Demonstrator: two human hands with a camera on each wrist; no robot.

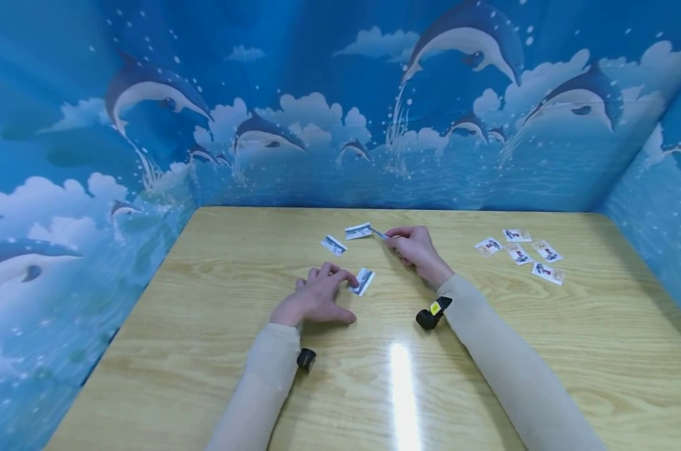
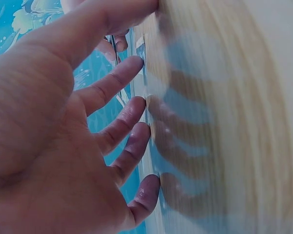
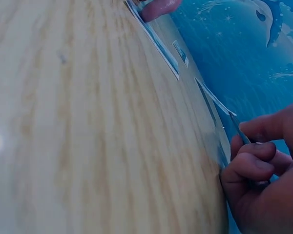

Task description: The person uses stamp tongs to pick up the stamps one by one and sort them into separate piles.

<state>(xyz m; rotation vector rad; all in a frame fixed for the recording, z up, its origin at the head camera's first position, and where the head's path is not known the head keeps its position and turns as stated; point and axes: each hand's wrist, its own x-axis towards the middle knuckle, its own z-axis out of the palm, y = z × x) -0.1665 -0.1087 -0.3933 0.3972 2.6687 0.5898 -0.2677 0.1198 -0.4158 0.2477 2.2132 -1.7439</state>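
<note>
My right hand [image 1: 416, 250] pinches a thin pair of tweezers [image 1: 378, 233], whose tip meets the right end of a small printed card [image 1: 358, 231]. In the right wrist view that card [image 3: 215, 96] stands slightly raised off the table at the tweezers' tip [image 3: 239, 127]. My left hand [image 1: 320, 294] lies spread on the table, its index fingertip on the edge of a second card [image 1: 365, 282]. Fingertips of the left hand [image 2: 112, 126] touch the wood in the left wrist view. A third card [image 1: 334, 245] sits flat just beyond the left hand.
Several small picture cards [image 1: 517, 254] lie grouped at the right of the wooden table [image 1: 205, 313]. A blue dolphin-print curtain [image 1: 317, 156] hangs along the table's back and sides. Black wrist cameras [image 1: 430, 316] are strapped to both wrists.
</note>
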